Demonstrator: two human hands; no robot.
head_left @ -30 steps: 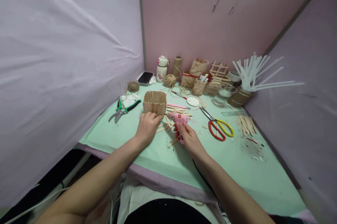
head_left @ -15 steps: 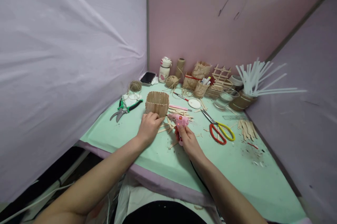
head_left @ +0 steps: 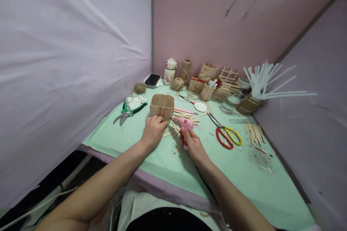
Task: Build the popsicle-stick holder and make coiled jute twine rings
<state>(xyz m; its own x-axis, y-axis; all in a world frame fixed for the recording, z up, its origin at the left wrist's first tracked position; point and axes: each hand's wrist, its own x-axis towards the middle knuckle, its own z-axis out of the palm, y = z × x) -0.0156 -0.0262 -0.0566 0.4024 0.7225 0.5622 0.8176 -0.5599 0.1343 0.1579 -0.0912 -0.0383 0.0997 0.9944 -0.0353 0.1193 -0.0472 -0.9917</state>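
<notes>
A basket of upright wooden sticks [head_left: 162, 105] stands on the green-covered table. My left hand [head_left: 154, 129] is at its near side, fingers closed, with a small stick end showing at the fingertips toward the nozzle. My right hand [head_left: 193, 143] grips a pink glue gun [head_left: 185, 124] by its handle, the nozzle pointing left at my left fingertips. Loose wooden sticks [head_left: 169, 132] lie under and behind the glue gun.
Pruning shears [head_left: 125, 115] lie at the left. Red and yellow scissors [head_left: 224, 131] lie to the right. Behind stand a bottle [head_left: 170, 72], twine [head_left: 177, 84], stick crafts [head_left: 207, 72], a glass bowl [head_left: 230, 103] and a pot of white glue sticks [head_left: 248, 104].
</notes>
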